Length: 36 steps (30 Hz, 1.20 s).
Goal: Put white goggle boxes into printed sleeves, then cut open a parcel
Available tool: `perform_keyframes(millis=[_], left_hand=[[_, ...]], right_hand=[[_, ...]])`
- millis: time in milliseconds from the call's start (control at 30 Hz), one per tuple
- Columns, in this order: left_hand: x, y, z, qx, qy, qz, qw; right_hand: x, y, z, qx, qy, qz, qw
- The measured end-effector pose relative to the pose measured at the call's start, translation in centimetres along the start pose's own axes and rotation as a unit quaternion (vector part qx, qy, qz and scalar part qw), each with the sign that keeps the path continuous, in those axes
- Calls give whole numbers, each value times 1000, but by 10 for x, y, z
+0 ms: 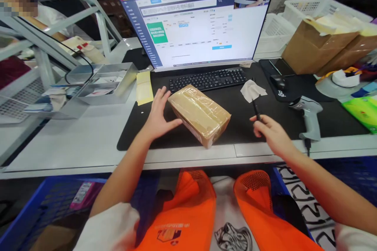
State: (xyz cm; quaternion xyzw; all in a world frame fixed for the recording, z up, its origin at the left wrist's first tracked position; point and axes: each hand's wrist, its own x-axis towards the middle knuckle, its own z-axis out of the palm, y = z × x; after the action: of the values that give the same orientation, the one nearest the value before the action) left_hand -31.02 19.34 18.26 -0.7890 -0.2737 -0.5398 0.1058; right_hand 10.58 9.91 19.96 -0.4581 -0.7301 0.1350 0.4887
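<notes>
A taped brown cardboard box (200, 111) lies at an angle on the black desk mat (141, 129). Beside its left end is my left hand (160, 113), fingers spread and thumb near the box's side; whether it touches the box I cannot tell. My right hand (266, 127), to the right of the box, is closed around a slim black pen-like tool (255, 106). Past that tool lies a crumpled whitish piece of paper or tissue (252, 90), partly crossed by the tool's dark tip.
Behind the box are a keyboard (209, 79) and a lit monitor (194, 23). A grey barcode scanner (309, 115) and a mouse (278, 82) are on the right. Yellow slips (144, 88) and a grey divided tray (108, 86) sit left. A person's arm shows at upper left.
</notes>
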Motion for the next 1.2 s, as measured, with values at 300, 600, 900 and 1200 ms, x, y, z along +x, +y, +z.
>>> perform_keyframes(millis=[300, 600, 900, 1200], left_hand=[[6, 24, 19, -142, 30, -168, 975], [-11, 90, 20, 96, 11, 13, 995], [14, 101, 45, 148, 44, 276, 949], [15, 91, 52, 80, 84, 288, 951]], right_hand=[[8, -38, 69, -10, -10, -74, 997], [91, -34, -1, -99, 34, -21, 994], [58, -108, 4, -402, 16, -140, 905], [37, -131, 35, -533, -127, -206, 811]])
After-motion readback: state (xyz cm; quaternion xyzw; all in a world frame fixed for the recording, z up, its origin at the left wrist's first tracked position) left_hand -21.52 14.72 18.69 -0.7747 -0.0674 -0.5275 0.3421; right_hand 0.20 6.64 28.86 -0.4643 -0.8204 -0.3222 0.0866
